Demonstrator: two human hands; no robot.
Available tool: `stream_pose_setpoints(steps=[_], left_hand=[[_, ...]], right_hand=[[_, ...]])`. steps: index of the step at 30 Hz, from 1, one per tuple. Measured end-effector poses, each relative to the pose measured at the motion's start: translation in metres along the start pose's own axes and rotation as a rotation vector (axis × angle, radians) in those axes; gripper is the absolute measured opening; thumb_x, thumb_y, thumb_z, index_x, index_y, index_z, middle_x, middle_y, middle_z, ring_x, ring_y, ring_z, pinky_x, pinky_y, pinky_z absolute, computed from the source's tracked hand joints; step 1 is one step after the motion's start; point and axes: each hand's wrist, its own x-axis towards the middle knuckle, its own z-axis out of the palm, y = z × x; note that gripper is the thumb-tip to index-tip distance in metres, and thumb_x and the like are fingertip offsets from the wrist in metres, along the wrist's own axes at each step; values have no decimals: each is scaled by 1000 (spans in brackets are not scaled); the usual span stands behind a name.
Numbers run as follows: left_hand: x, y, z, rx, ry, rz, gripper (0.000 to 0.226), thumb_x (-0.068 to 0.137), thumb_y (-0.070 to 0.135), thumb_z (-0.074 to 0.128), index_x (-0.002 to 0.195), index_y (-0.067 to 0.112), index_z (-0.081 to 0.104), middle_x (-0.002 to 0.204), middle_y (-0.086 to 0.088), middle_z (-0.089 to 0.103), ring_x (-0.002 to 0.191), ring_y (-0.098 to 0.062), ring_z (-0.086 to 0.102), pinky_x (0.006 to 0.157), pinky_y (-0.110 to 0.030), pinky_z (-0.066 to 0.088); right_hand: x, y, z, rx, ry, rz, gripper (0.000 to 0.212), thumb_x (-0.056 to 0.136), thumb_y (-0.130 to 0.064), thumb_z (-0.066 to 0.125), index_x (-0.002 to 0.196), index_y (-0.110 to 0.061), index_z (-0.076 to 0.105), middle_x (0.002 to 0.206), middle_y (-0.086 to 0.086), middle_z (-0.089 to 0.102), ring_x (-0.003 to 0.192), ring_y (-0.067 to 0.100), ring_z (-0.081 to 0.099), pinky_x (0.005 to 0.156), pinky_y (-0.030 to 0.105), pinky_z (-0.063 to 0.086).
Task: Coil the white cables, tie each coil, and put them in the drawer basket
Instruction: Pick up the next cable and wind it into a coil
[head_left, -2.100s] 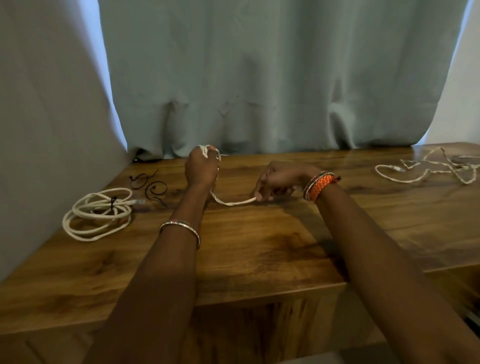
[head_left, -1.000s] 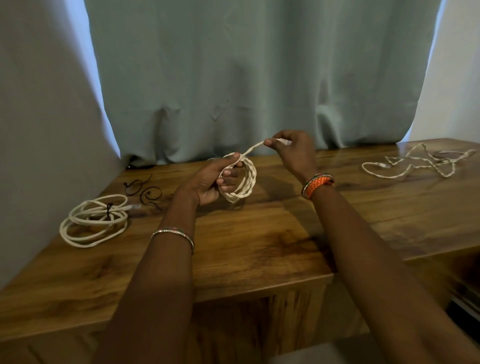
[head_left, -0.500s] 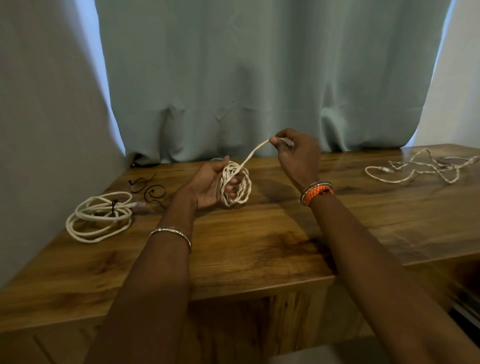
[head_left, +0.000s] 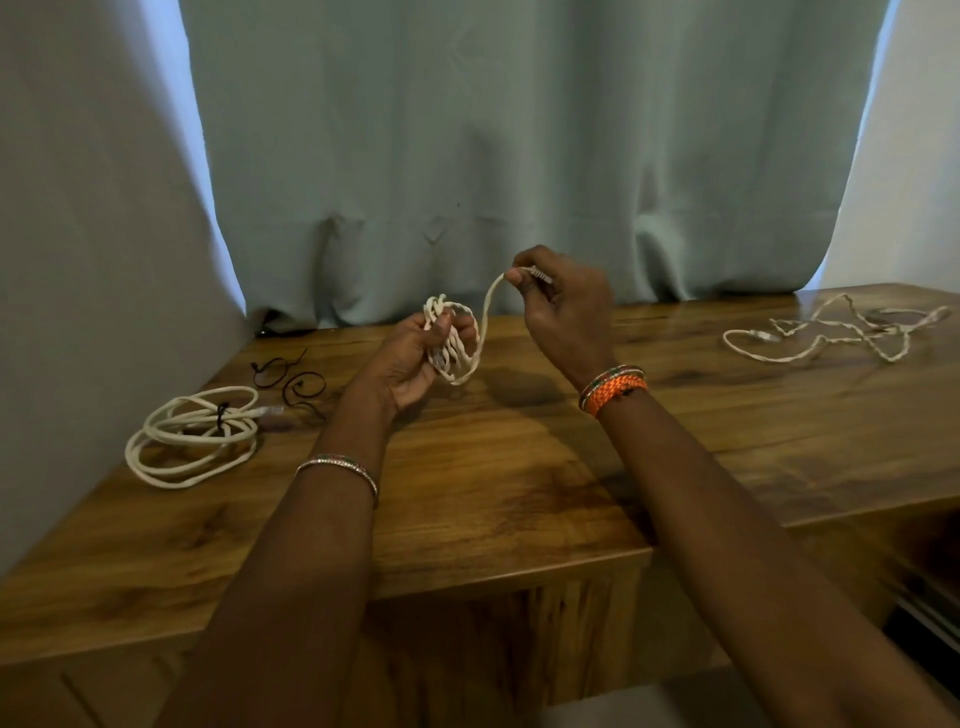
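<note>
My left hand (head_left: 410, 358) grips a small coil of white braided cable (head_left: 460, 371) above the middle of the wooden table (head_left: 519, 493). My right hand (head_left: 563, 306) pinches that cable's free end, near its plug, a little above and right of the coil. A short arc of cable runs between the two hands. A larger white coil (head_left: 192, 436), bound with a black tie, lies at the table's left. A loose, uncoiled white cable (head_left: 831, 332) sprawls at the far right. The drawer basket is not in view.
Two black wire ties (head_left: 291, 376) lie behind the tied coil. A pale curtain (head_left: 493, 156) hangs along the table's far edge, and a wall closes the left side. The table's front edge runs just below my forearms.
The stretched cable has been wound into a coil in my left hand. Over the last half second my right hand brought the free end closer, so the span between the hands shortened.
</note>
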Motion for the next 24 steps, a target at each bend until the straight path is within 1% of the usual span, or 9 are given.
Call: stream_pose_setpoints(steps=[2, 6, 11, 14, 16, 18, 19, 21, 24], left_hand=[[-1, 0, 1, 55, 39, -14, 19, 98, 6, 39, 94, 3, 58, 79, -5, 72, 76, -13, 69, 61, -24, 58], [-4, -6, 15, 212, 71, -82, 16, 97, 2, 40, 95, 4, 56, 105, -14, 63, 102, -23, 62, 85, -36, 53], [1, -12, 16, 473, 78, -63, 19, 95, 2, 43, 90, 7, 60, 99, -17, 68, 92, -30, 64, 84, -44, 52], [0, -11, 20, 419, -24, -93, 28, 90, -8, 34, 88, 5, 58, 78, -7, 72, 78, -23, 66, 72, -34, 55], [-7, -10, 27, 405, -173, -173, 29, 87, -8, 30, 87, 2, 57, 70, -5, 70, 71, -21, 64, 59, -27, 55], [-12, -10, 34, 329, -264, -252, 28, 89, -4, 28, 82, 2, 55, 65, -7, 65, 64, -21, 63, 55, -28, 54], [-14, -8, 37, 269, -281, -293, 28, 91, -2, 28, 83, 3, 54, 63, -7, 64, 59, -19, 63, 55, -28, 54], [-15, -5, 42, 197, -319, -342, 27, 93, 1, 26, 86, 4, 52, 57, -2, 60, 50, -12, 59, 55, -24, 53], [-16, 0, 47, 150, -388, -359, 24, 94, 8, 29, 86, 6, 51, 54, 5, 51, 44, -5, 48, 53, -22, 49]], right_hand=[[1, 2, -3, -20, 24, 16, 20, 90, -31, 60, 84, -13, 66, 63, -5, 59, 55, 10, 50, 49, 26, 36], [1, -6, -2, 86, -13, 21, 20, 90, -30, 59, 83, -13, 66, 61, -6, 58, 53, 10, 50, 47, 28, 37], [1, -16, 3, 274, -93, 148, 18, 87, -25, 61, 76, -12, 66, 62, -1, 60, 56, 13, 54, 52, 35, 44], [5, -22, 3, 399, -128, 259, 21, 85, -23, 60, 74, -7, 67, 63, 6, 62, 62, 20, 58, 58, 36, 47], [9, -25, 3, 498, -98, 358, 20, 87, -17, 60, 73, -4, 66, 58, -2, 60, 56, 5, 55, 53, 24, 43], [15, -23, 5, 568, -56, 496, 20, 90, -10, 58, 72, -6, 63, 44, -16, 52, 44, -6, 49, 46, 7, 34], [18, -18, 5, 576, -28, 552, 21, 92, -10, 57, 71, -8, 61, 39, -18, 48, 40, -7, 46, 43, 6, 33], [24, -5, 5, 549, 22, 617, 24, 93, -13, 56, 69, -12, 61, 36, -20, 45, 38, -7, 43, 43, 6, 31], [27, 18, 2, 432, 56, 665, 24, 92, -19, 57, 68, -16, 62, 42, -18, 49, 44, -4, 45, 49, 19, 34]])
